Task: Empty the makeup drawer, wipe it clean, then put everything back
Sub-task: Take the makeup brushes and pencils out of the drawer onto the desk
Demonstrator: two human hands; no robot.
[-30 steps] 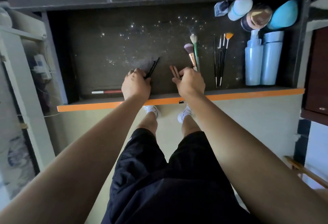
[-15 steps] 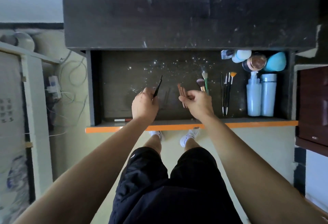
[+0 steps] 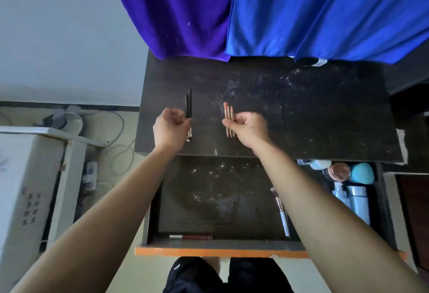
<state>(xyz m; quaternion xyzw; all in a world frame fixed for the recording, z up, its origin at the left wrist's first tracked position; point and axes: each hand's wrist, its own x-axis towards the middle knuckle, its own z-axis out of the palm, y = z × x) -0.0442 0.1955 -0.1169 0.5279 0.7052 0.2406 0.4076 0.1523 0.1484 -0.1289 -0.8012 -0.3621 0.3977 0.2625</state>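
- Black slim brushes [image 3: 188, 107] in the left hand [image 3: 170, 127] and three copper-coloured sticks [image 3: 228, 116] in the right hand [image 3: 248, 127] run lengthwise away from the person, above the dark scuffed tabletop [image 3: 313, 111].
- Both arms reach out, with the fingers curled and pinching their bundles.
- Half a second ago both hands were over the open orange-fronted drawer [image 3: 220, 252].

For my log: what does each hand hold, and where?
Left hand pinches thin black brushes below their middle; right hand pinches three tan sticks near mid-length.
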